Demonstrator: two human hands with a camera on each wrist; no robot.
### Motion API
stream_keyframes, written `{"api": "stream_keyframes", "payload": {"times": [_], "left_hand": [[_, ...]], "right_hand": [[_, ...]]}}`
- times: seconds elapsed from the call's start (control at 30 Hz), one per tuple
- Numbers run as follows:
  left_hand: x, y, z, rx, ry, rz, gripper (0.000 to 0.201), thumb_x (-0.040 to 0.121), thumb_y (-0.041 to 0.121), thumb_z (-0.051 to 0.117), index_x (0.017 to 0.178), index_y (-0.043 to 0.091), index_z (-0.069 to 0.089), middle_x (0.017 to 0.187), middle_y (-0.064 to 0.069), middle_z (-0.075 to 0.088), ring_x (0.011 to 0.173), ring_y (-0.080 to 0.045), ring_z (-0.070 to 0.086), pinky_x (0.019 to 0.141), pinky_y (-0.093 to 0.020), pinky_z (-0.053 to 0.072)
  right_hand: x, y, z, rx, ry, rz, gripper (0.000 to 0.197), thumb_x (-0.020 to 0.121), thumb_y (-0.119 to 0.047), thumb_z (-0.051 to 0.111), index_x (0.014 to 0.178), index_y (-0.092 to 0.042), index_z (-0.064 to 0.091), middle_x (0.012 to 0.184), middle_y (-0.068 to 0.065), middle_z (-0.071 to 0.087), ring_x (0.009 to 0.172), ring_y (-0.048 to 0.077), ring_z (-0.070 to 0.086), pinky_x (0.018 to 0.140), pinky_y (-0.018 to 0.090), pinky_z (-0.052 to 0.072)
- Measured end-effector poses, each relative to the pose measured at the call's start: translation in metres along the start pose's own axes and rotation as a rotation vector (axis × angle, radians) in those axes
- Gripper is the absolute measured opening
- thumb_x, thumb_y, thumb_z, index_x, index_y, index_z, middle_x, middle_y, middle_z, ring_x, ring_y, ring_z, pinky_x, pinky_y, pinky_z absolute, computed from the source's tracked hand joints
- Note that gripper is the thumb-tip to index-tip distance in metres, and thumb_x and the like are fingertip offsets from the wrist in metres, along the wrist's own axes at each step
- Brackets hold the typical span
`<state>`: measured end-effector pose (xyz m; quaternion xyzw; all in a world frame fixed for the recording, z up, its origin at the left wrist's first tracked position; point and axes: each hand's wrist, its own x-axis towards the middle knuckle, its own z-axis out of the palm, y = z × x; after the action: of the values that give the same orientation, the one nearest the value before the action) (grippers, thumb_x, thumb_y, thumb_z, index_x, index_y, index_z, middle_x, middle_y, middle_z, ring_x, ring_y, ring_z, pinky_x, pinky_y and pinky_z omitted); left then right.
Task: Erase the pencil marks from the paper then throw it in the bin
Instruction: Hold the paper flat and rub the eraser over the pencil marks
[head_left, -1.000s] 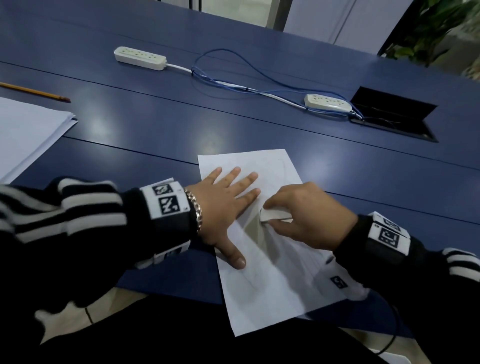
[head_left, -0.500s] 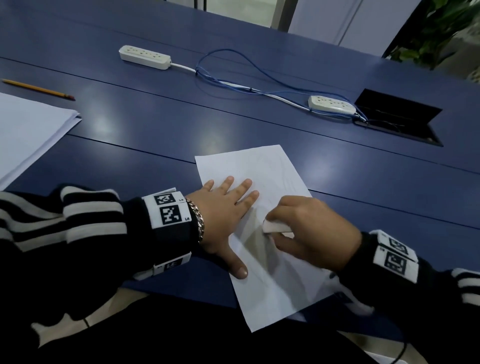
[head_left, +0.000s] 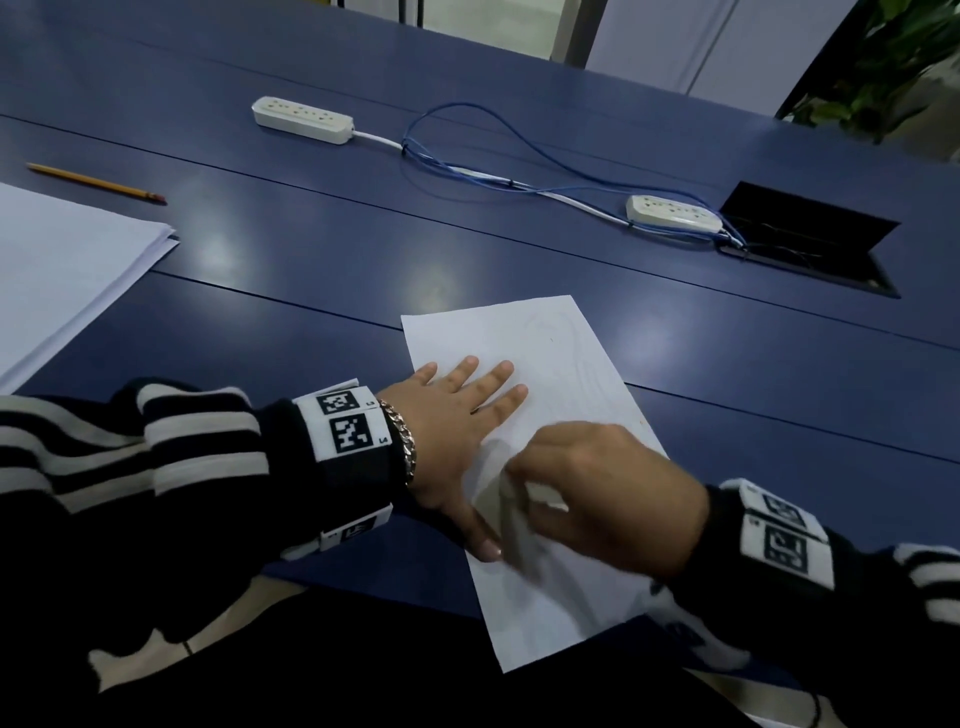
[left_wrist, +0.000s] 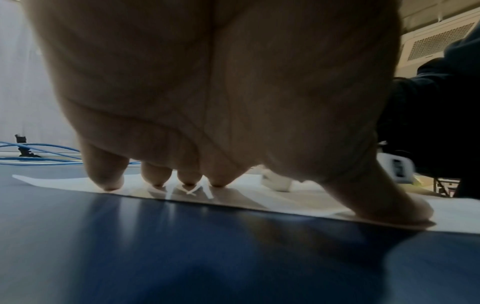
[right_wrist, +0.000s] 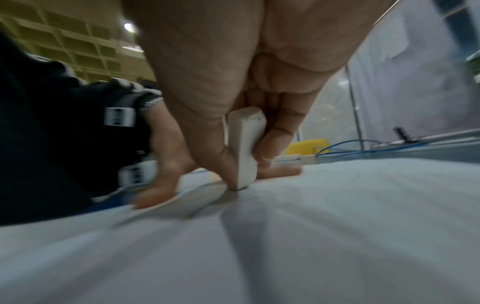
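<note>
A white sheet of paper (head_left: 550, 364) with faint pencil curves lies on the blue table (head_left: 467, 249), its near end over the table's front edge. My left hand (head_left: 457, 415) lies flat on the paper's left side, fingers spread and straight, thumb (left_wrist: 405, 207) pressing the sheet's edge. My right hand (head_left: 597, 499) pinches a white eraser (right_wrist: 245, 144) between thumb and fingers, and the eraser's tip touches the paper (right_wrist: 337, 216) just right of the left thumb. In the head view only a sliver of the eraser (head_left: 543, 496) shows. The right hand is motion-blurred.
A yellow pencil (head_left: 96, 183) lies at the far left beside a stack of white paper (head_left: 67, 260). Two white power strips (head_left: 301, 119) (head_left: 672, 212) with blue cables (head_left: 493, 171) cross the back. A black cable hatch (head_left: 810, 239) stands open at the right. No bin shows.
My right hand with the eraser has slid toward me down the sheet. The left hand keeps pressing the paper, and the sheet has turned slightly under it.
</note>
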<state>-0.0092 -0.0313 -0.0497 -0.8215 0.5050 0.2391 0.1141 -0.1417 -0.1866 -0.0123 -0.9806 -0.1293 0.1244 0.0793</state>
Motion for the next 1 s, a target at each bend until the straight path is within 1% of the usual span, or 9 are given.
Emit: {"api": "stream_keyframes", "payload": {"times": [0.07,0.2,0.37,0.47,0.53,0.67,0.73,0.83,1.0], "left_hand": [[0.0,-0.001,0.001,0.001,0.004,0.003,0.161,0.053,0.102,0.063,0.161,0.029,-0.032,0.167,0.003,-0.04,0.158,-0.028,-0.027,0.13,-0.054,-0.005],[0.0,-0.002,0.002,-0.012,0.014,0.012,0.161,0.052,0.104,0.06,0.16,0.03,-0.032,0.167,0.005,-0.04,0.159,-0.026,-0.027,0.13,-0.054,-0.004],[0.0,-0.001,0.0,-0.008,0.004,0.001,0.164,0.051,0.104,0.062,0.16,0.027,-0.033,0.168,0.004,-0.04,0.158,-0.027,-0.028,0.13,-0.055,-0.003],[-0.003,-0.002,0.0,-0.023,0.007,0.005,0.164,0.052,0.103,0.063,0.162,0.023,-0.03,0.169,0.004,-0.037,0.16,-0.025,-0.025,0.131,-0.054,0.0],[-0.006,-0.003,-0.006,-0.037,0.027,0.006,0.16,0.056,0.1,0.064,0.165,0.02,-0.023,0.174,0.004,-0.025,0.162,-0.025,-0.014,0.131,-0.052,0.006],[-0.005,-0.011,-0.021,-0.037,0.19,-0.026,0.146,0.063,0.094,0.068,0.169,0.023,-0.002,0.168,-0.003,0.022,0.15,-0.028,0.025,0.122,-0.045,0.025],[-0.002,-0.018,-0.023,-0.052,0.174,-0.031,0.146,0.062,0.093,0.07,0.169,0.027,-0.003,0.173,-0.006,0.01,0.158,-0.03,0.012,0.128,-0.047,0.017],[0.005,-0.026,-0.022,-0.068,0.068,-0.023,0.145,0.062,0.094,0.069,0.167,0.035,-0.012,0.175,0.005,-0.023,0.162,-0.029,-0.015,0.131,-0.055,-0.001],[0.012,-0.031,-0.018,-0.093,0.035,-0.042,0.15,0.057,0.097,0.069,0.164,0.041,-0.02,0.172,0.01,-0.029,0.161,-0.028,-0.02,0.13,-0.058,-0.005]], "right_hand": [[0.002,0.002,-0.003,0.008,-0.067,-0.011,0.019,0.084,-0.039,0.056,0.096,-0.029,0.068,0.089,-0.006,0.066,0.086,0.019,0.062,0.077,0.035,0.051],[0.023,0.027,-0.013,-0.064,0.082,0.172,0.032,0.085,-0.048,0.056,0.104,-0.025,0.069,0.096,-0.002,0.07,0.093,0.026,0.065,0.081,0.04,0.052],[0.004,-0.004,0.0,-0.022,-0.027,0.044,0.022,0.085,-0.041,0.054,0.096,-0.027,0.068,0.089,-0.006,0.066,0.086,0.018,0.063,0.077,0.035,0.052],[-0.002,0.013,-0.007,0.053,0.002,0.149,0.034,0.086,-0.051,0.055,0.109,-0.03,0.069,0.1,-0.008,0.07,0.094,0.016,0.065,0.086,0.036,0.052],[-0.009,0.029,-0.008,0.038,0.072,0.249,0.035,0.086,-0.047,0.061,0.115,-0.031,0.068,0.108,-0.01,0.07,0.102,0.017,0.064,0.091,0.038,0.05],[-0.017,0.04,-0.006,0.084,0.082,0.312,0.031,0.085,-0.04,0.065,0.114,-0.032,0.068,0.107,-0.015,0.068,0.102,0.012,0.063,0.09,0.032,0.05],[-0.013,0.041,-0.011,0.067,0.061,0.304,0.032,0.084,-0.044,0.065,0.113,-0.032,0.069,0.106,-0.014,0.069,0.1,0.01,0.063,0.09,0.031,0.05],[0.001,0.039,-0.022,0.069,0.034,0.278,0.036,0.081,-0.05,0.066,0.112,-0.033,0.072,0.104,-0.012,0.071,0.099,0.011,0.064,0.089,0.032,0.052],[0.037,0.039,-0.027,0.043,0.072,0.218,0.041,0.08,-0.052,0.061,0.113,-0.03,0.071,0.108,-0.007,0.071,0.103,0.02,0.064,0.089,0.04,0.052]]}}
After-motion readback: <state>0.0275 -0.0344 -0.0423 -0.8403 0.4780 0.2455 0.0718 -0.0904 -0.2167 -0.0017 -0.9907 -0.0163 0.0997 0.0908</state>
